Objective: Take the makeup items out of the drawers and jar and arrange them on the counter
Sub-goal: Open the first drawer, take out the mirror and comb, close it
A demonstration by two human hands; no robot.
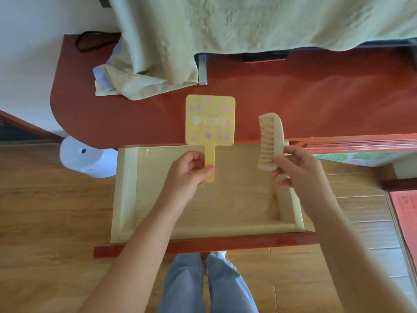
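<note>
My left hand (190, 170) pinches the handle of a yellow hand mirror (210, 120) with purple and pink spots; its square head lies over the front edge of the red-brown counter (316, 105). My right hand (297, 166) holds the lower end of a cream curved comb (270, 138), whose top reaches over the counter edge. Both hands hover above the pulled-out drawer (126, 188), whose pale wooden inside shows nothing in it.
A pale green cloth (176, 41) drapes over something at the back and spills onto the counter's left part. A metal bracket (202, 68) stands beside it. A white bin (85, 157) sits on the floor left of the drawer. A red mat (406, 218) lies at right.
</note>
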